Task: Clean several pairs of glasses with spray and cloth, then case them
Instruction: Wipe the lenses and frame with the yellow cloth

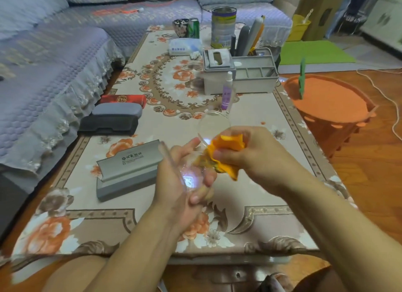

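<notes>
My left hand holds a pair of clear-framed glasses above the table, one lens against its palm and the other lens sticking up past its fingers. My right hand pinches an orange cloth against the glasses near the bridge. A small purple spray bottle stands upright just beyond the hands. An open grey glasses case lies to the left of my left hand. Three closed cases sit at the table's left edge: black, grey and red.
A flowered tablecloth covers the low table. At the far end stand a grey tissue box and organiser, a tall tin, a green can and a tissue pack. A sofa runs along the left; an orange basket stands right.
</notes>
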A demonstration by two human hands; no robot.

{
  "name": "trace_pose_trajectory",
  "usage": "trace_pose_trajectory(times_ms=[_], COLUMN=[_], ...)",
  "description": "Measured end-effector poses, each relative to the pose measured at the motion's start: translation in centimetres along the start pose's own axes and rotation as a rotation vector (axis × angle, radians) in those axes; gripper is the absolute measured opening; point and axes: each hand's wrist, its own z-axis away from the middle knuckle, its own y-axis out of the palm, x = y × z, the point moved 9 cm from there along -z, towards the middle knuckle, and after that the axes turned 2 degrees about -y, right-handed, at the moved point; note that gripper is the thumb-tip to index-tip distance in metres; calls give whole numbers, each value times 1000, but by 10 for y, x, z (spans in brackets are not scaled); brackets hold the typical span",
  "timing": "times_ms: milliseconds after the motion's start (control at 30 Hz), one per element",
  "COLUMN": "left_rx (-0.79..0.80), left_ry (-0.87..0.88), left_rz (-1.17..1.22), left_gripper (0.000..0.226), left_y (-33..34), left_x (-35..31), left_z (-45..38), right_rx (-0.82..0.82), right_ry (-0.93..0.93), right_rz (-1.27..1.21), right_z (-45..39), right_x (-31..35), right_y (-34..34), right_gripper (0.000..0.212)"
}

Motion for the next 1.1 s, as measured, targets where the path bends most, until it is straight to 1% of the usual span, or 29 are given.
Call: trace_pose_trajectory(times_ms=[33,67,100,133,167,267,300,367,467,500,567,633,667,700,733,767,800,900,1000,1100], left_rx=[-17,-39,-58,-71,-73,-67,-56,-29,4,7,29,20,-3,-52,-110,-150,-151,-40,45,-12], left_ry=[29,71,108,135,145,139,132,114,104,102,75,54,80,140,212,267,287,234,211,233], left_rz=[33,44,32,12,-5,-34,-54,-108,-128,-143,-205,-357,-480,-596,-654,-643,-586,-390,-341,-293], left_gripper=[40,41,43,43,41,40,41,42,45,48,54,54,55,55,53,51,50,69,77,78], left_y=[-3,-7,-8,-9,-8,-1,2,8,17,19,22,16,8,-1,-10,-18,-21,-6,11,7], left_x=[-8,-16,-23,-27,-28,-18,-14,-9,-1,2,11,12,6,-7,-22,-35,-42,-40,-27,-22], left_z=[1,1,3,4,6,9,10,11,10,10,8,3,0,-3,-5,-7,-8,-9,-10,-11], right_rx=[-82,-171,-240,-273,-267,-125,-76,-17,69,66,9,-5,4,18,49,88,130,232,314,326], right_ry=[-8,1,25,53,77,179,207,226,196,180,152,150,164,183,201,224,248,305,307,309], right_rz=[129,164,111,33,-43,-244,-309,-422,-485,-485,-432,-365,-333,-298,-267,-249,-242,-216,-218,-213], right_z=[-3,-4,-5,-6,-6,-4,-1,3,10,11,10,7,5,4,5,7,9,18,23,22], right_x=[1,-1,-5,-10,-14,-25,-27,-26,-16,-15,-15,-15,-15,-16,-17,-18,-19,-24,-26,-27], right_y=[-18,-38,-56,-68,-73,-51,-39,-20,10,15,13,6,2,-3,-5,-4,1,21,38,42], right_gripper=[17,16,12,10,13,35,39,34,14,12,12,11,14,22,31,36,36,32,17,21])
